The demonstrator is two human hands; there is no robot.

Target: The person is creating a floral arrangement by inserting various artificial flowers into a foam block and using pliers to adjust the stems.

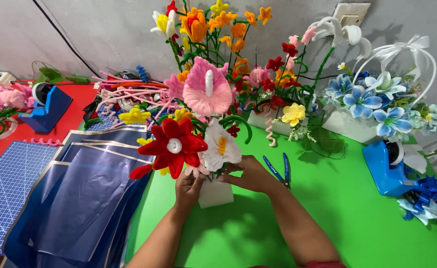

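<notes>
left hand cupped on white pot, mid-desk | right hand pinching stems at pot mouth | red flower, white flower, pink flower already in | arranging looks nearly done | blue pliers lie beside

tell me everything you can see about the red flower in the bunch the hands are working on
The red flower looks made of fuzzy pipe cleaner: broad looped red petals around a small white coiled centre. It faces the camera, at the left front of the bunch rising from a small white pot on the green table. A white flower sits against its right side. The left hand is just below it; whether they touch is unclear.
</notes>
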